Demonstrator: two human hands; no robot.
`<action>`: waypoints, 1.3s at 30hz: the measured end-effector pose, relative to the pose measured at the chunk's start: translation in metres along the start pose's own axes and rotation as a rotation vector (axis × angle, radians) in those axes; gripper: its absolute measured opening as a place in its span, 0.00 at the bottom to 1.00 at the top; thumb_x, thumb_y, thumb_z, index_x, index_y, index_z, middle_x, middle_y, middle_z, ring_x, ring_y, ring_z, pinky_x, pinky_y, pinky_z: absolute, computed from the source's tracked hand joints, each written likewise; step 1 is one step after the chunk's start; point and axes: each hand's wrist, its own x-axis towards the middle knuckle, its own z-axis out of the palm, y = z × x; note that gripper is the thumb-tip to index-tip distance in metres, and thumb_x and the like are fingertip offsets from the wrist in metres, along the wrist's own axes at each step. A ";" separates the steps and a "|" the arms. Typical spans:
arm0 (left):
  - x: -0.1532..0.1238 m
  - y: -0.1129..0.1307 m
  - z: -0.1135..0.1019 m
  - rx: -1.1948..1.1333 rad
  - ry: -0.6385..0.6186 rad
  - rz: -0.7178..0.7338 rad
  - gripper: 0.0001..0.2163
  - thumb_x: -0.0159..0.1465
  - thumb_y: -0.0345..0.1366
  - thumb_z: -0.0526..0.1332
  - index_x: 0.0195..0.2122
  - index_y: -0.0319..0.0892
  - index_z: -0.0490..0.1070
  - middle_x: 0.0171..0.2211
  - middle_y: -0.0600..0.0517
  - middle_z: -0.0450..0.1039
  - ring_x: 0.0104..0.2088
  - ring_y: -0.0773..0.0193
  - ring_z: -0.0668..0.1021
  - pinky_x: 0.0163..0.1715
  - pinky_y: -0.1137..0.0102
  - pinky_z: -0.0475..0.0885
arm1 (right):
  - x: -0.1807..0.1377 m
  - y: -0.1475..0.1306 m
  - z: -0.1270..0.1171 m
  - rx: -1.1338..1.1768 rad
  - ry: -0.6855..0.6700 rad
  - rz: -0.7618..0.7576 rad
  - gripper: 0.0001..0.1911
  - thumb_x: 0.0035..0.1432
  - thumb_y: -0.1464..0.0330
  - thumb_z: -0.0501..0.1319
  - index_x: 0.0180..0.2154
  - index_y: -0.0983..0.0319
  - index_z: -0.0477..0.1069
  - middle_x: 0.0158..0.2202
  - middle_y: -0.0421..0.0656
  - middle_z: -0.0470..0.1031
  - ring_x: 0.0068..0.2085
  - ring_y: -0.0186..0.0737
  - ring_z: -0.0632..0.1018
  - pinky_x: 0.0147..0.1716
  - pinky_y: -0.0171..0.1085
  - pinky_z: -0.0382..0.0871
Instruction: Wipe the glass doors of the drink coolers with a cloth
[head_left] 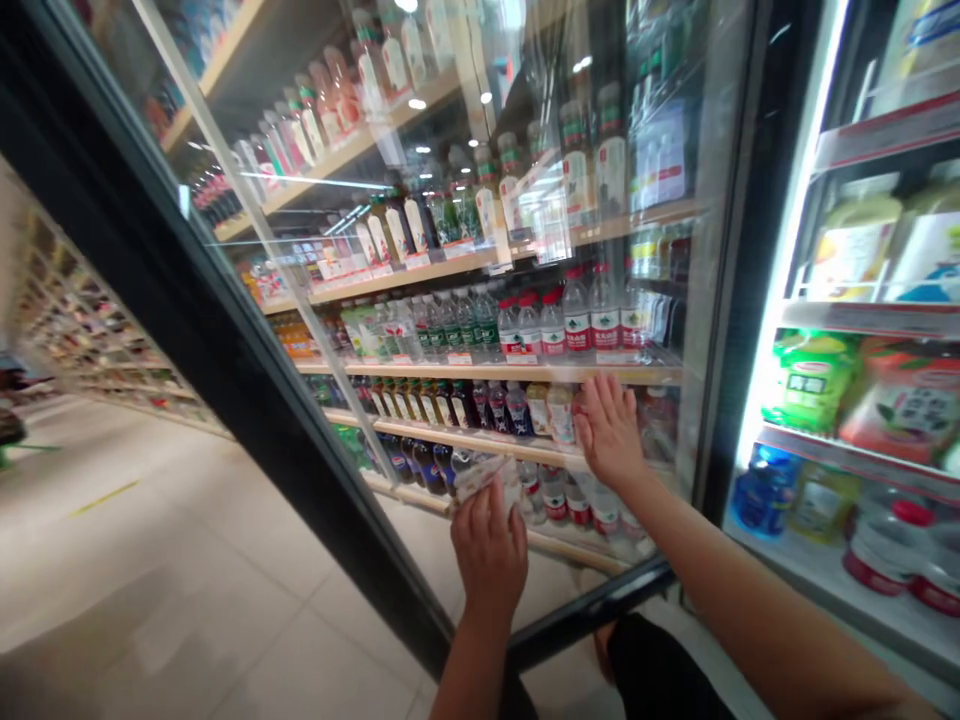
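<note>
My left hand (489, 555) presses a pale, crumpled cloth (487, 478) against the glass door, its fingers bent over the cloth. Higher up and to the right, my right hand (611, 430) lies on the glass with its fingers stretched out and nothing in it. The glass door (225, 345) has a thick black frame and stands swung open. Through the pane, and partly as reflections, rows of bottles show, among them red-capped water bottles (553, 325) and dark cola bottles (427, 465).
To the right, the lit fridge (862, 320) holds drinks and green and red packs (810, 385) on its shelves. Pale floor tiles (187, 580) stretch to the left, beside a long row of stocked shelves (112, 350). My dark-clothed leg (660, 670) is below the door's lower edge.
</note>
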 end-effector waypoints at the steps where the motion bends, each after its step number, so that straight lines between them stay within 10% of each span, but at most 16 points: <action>1: 0.000 -0.001 0.001 0.014 0.004 0.000 0.33 0.65 0.32 0.63 0.69 0.36 0.53 0.48 0.39 0.72 0.52 0.51 0.73 0.55 0.58 0.68 | -0.006 0.010 0.009 -0.041 0.001 -0.049 0.37 0.69 0.68 0.51 0.72 0.60 0.36 0.71 0.52 0.54 0.73 0.45 0.47 0.70 0.53 0.44; 8: 0.027 -0.027 -0.004 0.168 0.134 -0.062 0.30 0.64 0.30 0.59 0.69 0.40 0.56 0.66 0.34 0.56 0.68 0.43 0.58 0.62 0.51 0.59 | -0.024 0.024 0.024 -0.094 0.050 -0.105 0.37 0.67 0.67 0.51 0.72 0.62 0.39 0.69 0.54 0.58 0.72 0.48 0.54 0.69 0.53 0.46; 17: 0.002 -0.037 0.001 0.086 0.024 -0.035 0.29 0.66 0.30 0.56 0.69 0.38 0.54 0.67 0.34 0.57 0.72 0.47 0.50 0.67 0.48 0.49 | -0.030 0.026 0.025 -0.090 0.049 -0.076 0.36 0.67 0.67 0.50 0.72 0.62 0.42 0.68 0.53 0.59 0.71 0.47 0.55 0.69 0.52 0.46; 25: 0.059 -0.056 -0.006 0.057 0.083 -0.182 0.25 0.68 0.39 0.54 0.65 0.37 0.61 0.69 0.34 0.51 0.71 0.41 0.48 0.66 0.42 0.46 | -0.028 0.024 0.022 -0.074 0.078 -0.097 0.35 0.66 0.68 0.50 0.71 0.64 0.43 0.69 0.53 0.59 0.72 0.45 0.50 0.69 0.50 0.44; 32: 0.022 -0.059 -0.002 0.087 0.081 -0.161 0.26 0.67 0.36 0.55 0.67 0.39 0.59 0.68 0.33 0.53 0.71 0.42 0.49 0.66 0.41 0.48 | -0.033 0.024 0.025 -0.068 0.015 -0.041 0.34 0.66 0.67 0.49 0.71 0.61 0.46 0.69 0.52 0.59 0.71 0.47 0.56 0.69 0.53 0.45; 39: 0.053 -0.073 -0.016 0.082 0.085 -0.177 0.25 0.68 0.36 0.53 0.67 0.37 0.58 0.69 0.33 0.52 0.72 0.43 0.48 0.67 0.43 0.47 | -0.034 0.025 0.026 -0.039 0.007 -0.028 0.33 0.66 0.67 0.49 0.70 0.61 0.49 0.68 0.51 0.60 0.71 0.46 0.55 0.69 0.52 0.44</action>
